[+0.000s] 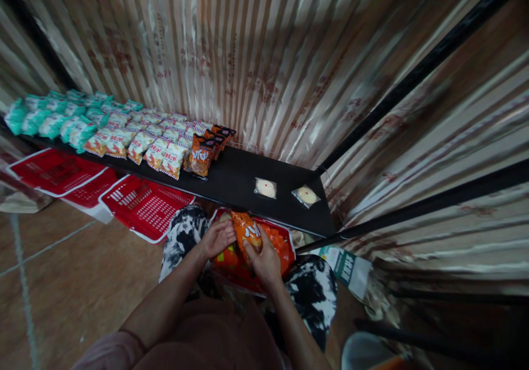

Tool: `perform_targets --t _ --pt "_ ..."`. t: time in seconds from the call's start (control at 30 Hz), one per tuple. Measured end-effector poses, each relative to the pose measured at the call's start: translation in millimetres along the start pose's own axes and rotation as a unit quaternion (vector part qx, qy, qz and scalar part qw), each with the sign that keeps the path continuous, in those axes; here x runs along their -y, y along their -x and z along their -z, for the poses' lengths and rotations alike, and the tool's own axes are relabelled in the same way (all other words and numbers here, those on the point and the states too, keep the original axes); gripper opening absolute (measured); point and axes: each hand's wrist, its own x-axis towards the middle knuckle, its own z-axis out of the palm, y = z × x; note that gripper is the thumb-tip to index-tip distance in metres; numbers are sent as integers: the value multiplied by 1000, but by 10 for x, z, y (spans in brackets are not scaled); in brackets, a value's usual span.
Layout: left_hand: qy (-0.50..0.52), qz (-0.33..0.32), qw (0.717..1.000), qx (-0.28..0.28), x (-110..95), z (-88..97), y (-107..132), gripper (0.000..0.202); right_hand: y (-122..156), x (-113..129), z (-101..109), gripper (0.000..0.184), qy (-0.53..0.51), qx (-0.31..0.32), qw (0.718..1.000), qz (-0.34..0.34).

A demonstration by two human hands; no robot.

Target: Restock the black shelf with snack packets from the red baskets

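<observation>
My right hand [265, 261] is closed around an orange snack bag [247, 231], thumb on its front. Beside the bag's left edge is my left hand [217, 239], palm turned up and fingers stretched out; whether its fingertips touch the bag I cannot tell. Both hands are over a red basket [292, 248] between my knees, which has more orange packets [283, 244] in it. Ahead, several orange bags [201, 155] stand at the right end of the rows on a black shelf [235, 174].
White snack bags [152, 152] and teal bags [78, 130] fill the shelf's left part. Two small clear-wrapped pale cakes [265, 188] lie toward its right end. Red baskets [144, 204] sit under the shelf at left. Black poles [397, 215] slant at right, before a striped curtain [256, 72].
</observation>
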Motion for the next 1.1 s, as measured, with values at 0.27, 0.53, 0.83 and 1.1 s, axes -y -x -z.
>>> perform_targets --t 0.27,0.53,0.83,1.1 --pt "-62 14 995 79 62 -79 121 39 -21 19 -183 62 92 -59 993 50" --pt "-72 -8 994 80 98 -117 113 50 124 1 -427 66 132 -94 982 95" --pt "-86 -5 996 -2 153 -68 64 41 172 -99 -479 55 10 -56 991 121" --pt "-38 -7 999 -36 144 -108 0 40 142 -197 -532 70 -246 26 967 -57"
